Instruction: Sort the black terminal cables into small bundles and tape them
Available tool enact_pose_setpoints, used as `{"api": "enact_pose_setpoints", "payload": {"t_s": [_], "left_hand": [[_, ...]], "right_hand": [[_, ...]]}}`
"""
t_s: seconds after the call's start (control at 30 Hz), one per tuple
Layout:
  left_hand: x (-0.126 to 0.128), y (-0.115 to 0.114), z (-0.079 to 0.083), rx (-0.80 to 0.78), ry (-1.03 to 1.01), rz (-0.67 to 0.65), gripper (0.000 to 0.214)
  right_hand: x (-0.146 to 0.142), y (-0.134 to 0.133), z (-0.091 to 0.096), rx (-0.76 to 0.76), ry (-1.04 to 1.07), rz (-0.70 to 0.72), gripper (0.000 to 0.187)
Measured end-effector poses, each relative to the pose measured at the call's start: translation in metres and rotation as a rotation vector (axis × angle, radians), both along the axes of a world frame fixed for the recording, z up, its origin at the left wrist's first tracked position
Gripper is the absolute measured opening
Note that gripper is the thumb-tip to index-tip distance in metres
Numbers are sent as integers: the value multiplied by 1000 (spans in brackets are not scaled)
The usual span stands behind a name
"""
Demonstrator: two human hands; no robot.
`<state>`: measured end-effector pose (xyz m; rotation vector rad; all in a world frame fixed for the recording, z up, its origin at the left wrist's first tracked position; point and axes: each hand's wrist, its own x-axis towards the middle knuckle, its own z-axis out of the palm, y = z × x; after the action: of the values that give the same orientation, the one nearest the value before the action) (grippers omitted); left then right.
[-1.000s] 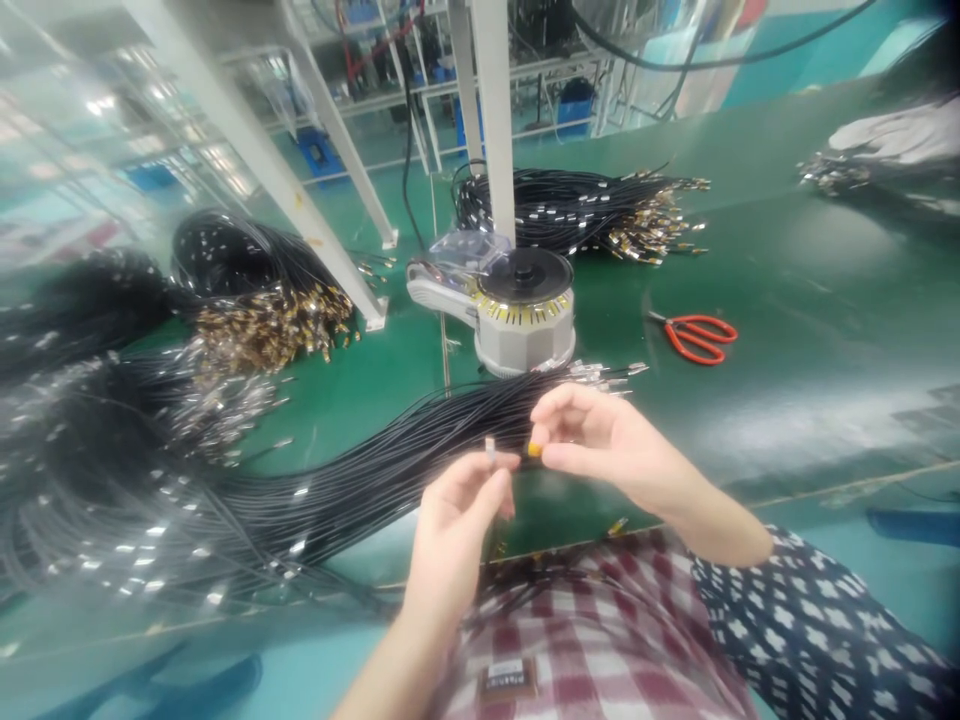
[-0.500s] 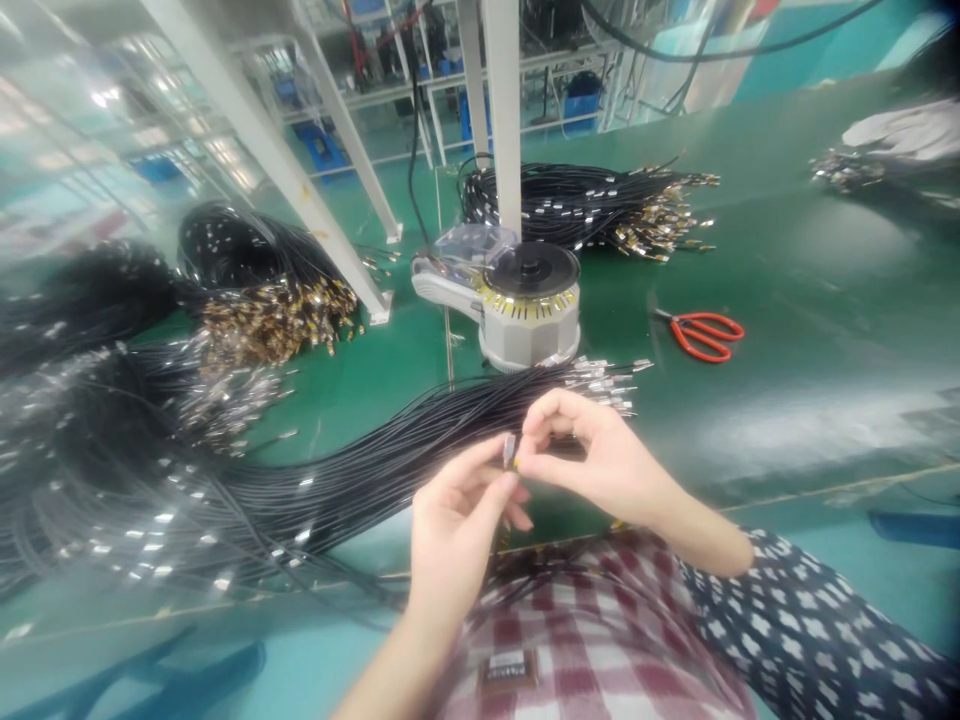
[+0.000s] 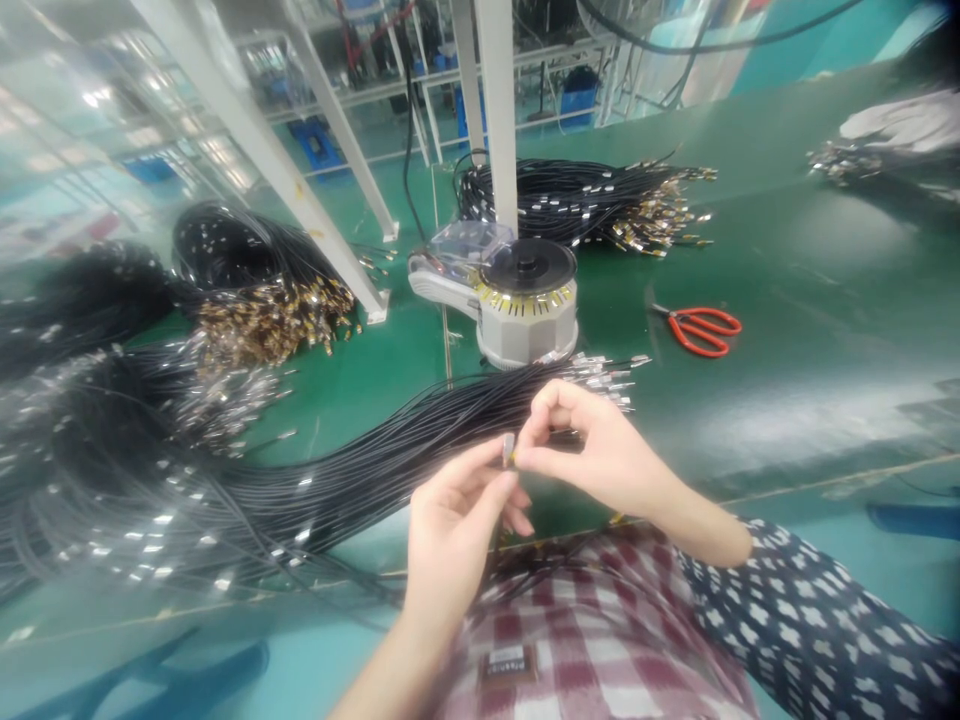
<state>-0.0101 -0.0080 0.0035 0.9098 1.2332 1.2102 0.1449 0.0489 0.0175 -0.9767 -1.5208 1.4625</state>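
Note:
Just in front of my body, my left hand pinches a black cable with a small silver connector end between thumb and index finger. My right hand is closed in a pinch right against that connector, with a speck of yellow showing at its fingertips; it looks like a small piece of yellow tape, partly hidden. Behind both hands runs a thick bundle of black cables, its silver ends fanned out to the right. More black cable hangs over my lap, under my hands.
A round grey tape dispenser with yellow strips stands behind the bundle. Red-handled scissors lie right of it. Another cable bundle lies at the back, gold-ended cables at left. White posts rise from the green table.
My right fingers have shifted very slightly against the connector. Both hands otherwise keep their places, and the view has tilted a little.

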Motion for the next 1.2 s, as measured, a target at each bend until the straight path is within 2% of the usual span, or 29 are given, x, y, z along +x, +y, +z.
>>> {"api": "enact_pose_setpoints", "payload": {"t_s": [0.7,1.0,1.2], "left_hand": [[0,1,3,-29,-5,2,28],[4,-3,-3,-20,-27,27,28],[2,2,-8,98,-49,73,8]], "right_hand": [[-1,-1,1,53,-51,-38,23],[-6,-4,-5,-9,-44,-100,23],[-9,-10,-3,2,-63,-109,24]]}}
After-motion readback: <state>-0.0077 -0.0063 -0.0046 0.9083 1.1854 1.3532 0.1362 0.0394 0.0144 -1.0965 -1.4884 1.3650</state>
